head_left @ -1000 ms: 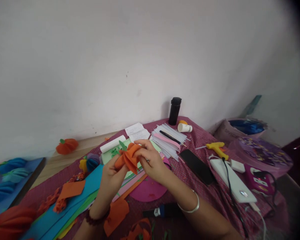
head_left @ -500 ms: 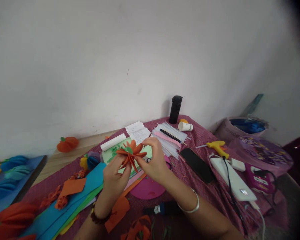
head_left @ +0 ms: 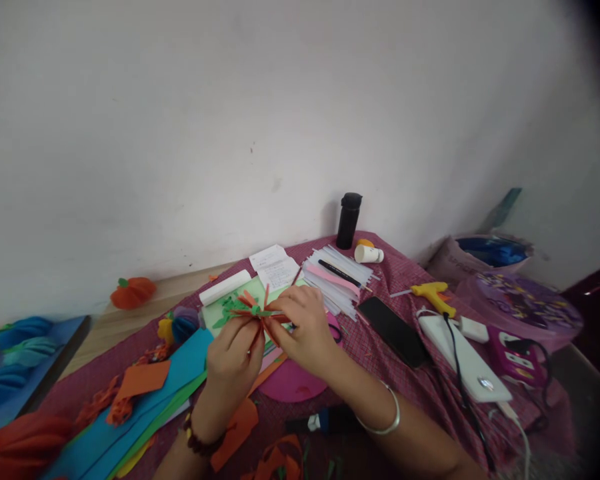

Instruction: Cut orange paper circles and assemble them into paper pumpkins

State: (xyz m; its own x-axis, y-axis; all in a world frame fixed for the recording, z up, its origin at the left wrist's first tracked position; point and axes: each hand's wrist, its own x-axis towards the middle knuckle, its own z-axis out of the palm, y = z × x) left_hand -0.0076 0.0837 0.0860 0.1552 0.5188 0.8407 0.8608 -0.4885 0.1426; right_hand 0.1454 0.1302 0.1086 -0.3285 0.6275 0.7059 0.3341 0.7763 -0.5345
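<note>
Between my two hands is an orange paper pumpkin [head_left: 247, 300] with fanned-out segments and a green piece at its centre. My left hand [head_left: 233, 357] has its fingers closed on the near left side of it. From the right, my right hand [head_left: 307, 330] pinches its right-hand segments, and the fingers cover part of them. Beneath the hands lie a pink round mat [head_left: 297, 383] and a pale green sheet with green paper cutouts [head_left: 233, 305]. Orange paper pieces [head_left: 237, 430] are just below my left wrist.
Blue paper strips [head_left: 180, 363] and a finished orange pumpkin [head_left: 133, 293] are to the left. Toward the right are white glue sticks [head_left: 337, 303], a black phone [head_left: 395, 331], a yellow glue gun [head_left: 434, 295] and a white power bank [head_left: 463, 360] with cables. A black bottle [head_left: 349, 221] stands at the back.
The pumpkin has tipped from showing its open top to a flatter, edge-on angle. My right hand's fingers have closed further over its right side.
</note>
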